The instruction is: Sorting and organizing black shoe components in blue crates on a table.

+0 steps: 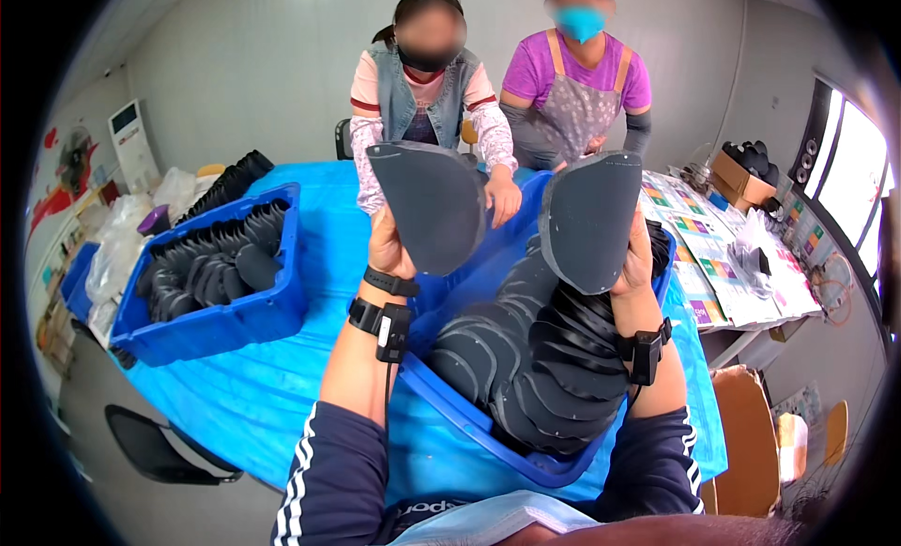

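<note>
My left hand point(389, 250) holds up a dark grey shoe insole point(430, 205), toe end pointing down. A second dark grey insole point(589, 219) is raised in my right hand point(636, 262), its flat face toward me. Both hands hover above a blue plastic crate point(488, 431) heaped with several more grey insoles point(535, 358). Each wrist wears a black band with a small device.
A second blue crate point(235, 321) of insoles stands at the left on the blue-covered table point(235, 396). Two people stand across the table; one person's hand point(504, 199) rests near my crate. Colourful printed sheets point(713, 255) lie at right. A black chair point(160, 447) sits lower left.
</note>
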A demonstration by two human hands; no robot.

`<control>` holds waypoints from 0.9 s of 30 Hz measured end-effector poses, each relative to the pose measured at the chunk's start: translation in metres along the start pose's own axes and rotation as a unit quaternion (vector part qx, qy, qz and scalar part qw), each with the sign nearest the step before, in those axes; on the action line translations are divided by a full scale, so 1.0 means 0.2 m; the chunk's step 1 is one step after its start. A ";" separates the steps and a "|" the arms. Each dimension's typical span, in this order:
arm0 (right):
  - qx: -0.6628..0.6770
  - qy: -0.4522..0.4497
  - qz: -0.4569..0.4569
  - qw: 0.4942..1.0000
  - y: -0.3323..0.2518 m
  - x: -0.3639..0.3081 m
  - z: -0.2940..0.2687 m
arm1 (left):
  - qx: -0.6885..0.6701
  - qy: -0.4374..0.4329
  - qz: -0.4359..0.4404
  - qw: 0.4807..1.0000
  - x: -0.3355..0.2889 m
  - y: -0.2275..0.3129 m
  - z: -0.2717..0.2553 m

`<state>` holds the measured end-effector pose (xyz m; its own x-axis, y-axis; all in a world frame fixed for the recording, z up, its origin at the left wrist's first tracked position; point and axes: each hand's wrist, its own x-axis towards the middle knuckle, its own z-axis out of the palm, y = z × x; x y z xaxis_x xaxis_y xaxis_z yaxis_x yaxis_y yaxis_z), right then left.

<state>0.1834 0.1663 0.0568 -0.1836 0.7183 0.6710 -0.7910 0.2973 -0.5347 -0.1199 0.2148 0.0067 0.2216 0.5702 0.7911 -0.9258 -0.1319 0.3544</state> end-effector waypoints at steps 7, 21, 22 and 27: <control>-0.002 0.000 -0.007 1.000 0.02 -0.01 0.01 | -0.082 -0.016 0.040 0.996 -0.09 0.05 -0.24; -0.716 -0.175 0.144 0.661 0.15 0.04 0.22 | 0.495 0.111 0.237 0.828 -0.02 -0.19 0.36; -0.697 -0.185 0.137 0.679 0.16 0.06 0.21 | 0.510 0.107 0.236 0.821 -0.05 -0.23 0.40; -0.609 -0.298 0.090 0.730 0.23 0.09 0.09 | 0.509 0.138 0.251 0.812 -0.05 -0.35 0.52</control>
<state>0.1335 0.1804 0.0538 -0.7284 0.5223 0.4435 0.3160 0.8304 -0.4588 -0.0254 0.1331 0.0259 -0.3122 0.3799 0.8707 -0.1150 -0.9249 0.3623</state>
